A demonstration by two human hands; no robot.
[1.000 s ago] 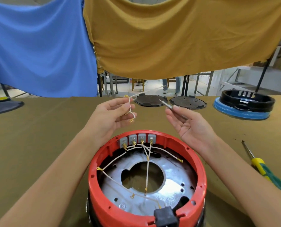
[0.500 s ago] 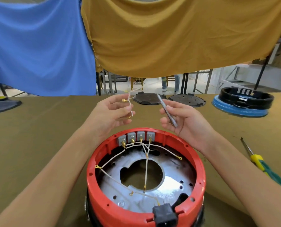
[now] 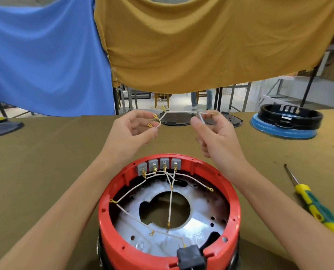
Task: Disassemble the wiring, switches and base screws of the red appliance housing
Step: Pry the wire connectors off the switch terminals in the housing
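1. Head view: both hands raised above the far rim of the red housing [image 3: 168, 248], palms turned inward, forearms reaching in from the lower corners.
2. Left hand [image 3: 131, 131] curled, thumb and fingers pinching one end of a loose white wire [image 3: 178, 112]; brass spade terminals sticking out past the fingertips.
3. Right hand [image 3: 214, 133] curled too, pinching the other end of that wire along with a thin grey metal tool [image 3: 200, 117] angled up between thumb and forefinger.
4. Wire pulled taut between the two hands, hanging clear of the housing.
5. Housing sitting on the table [image 3: 45, 162] close to the camera, open side up, metal plate [image 3: 199, 217] with a central hole inside.
6. Four grey switches [image 3: 159, 165] lined up along the inner far wall, white wires fanning from them across the plate to brass terminals.
7. Black connector block [image 3: 190, 257] clipped at the near rim.
8. Yellow-and-green screwdriver [image 3: 314, 205] lying on the table to the right, well apart from the housing.
9. Further back: two dark round plates [image 3: 174, 119] behind the hands, partly hidden by them, and a black ring on a blue base [image 3: 286, 121] at far right.
10. Blue cloth [image 3: 45, 55] and mustard cloth [image 3: 210, 41] hanging across the background.
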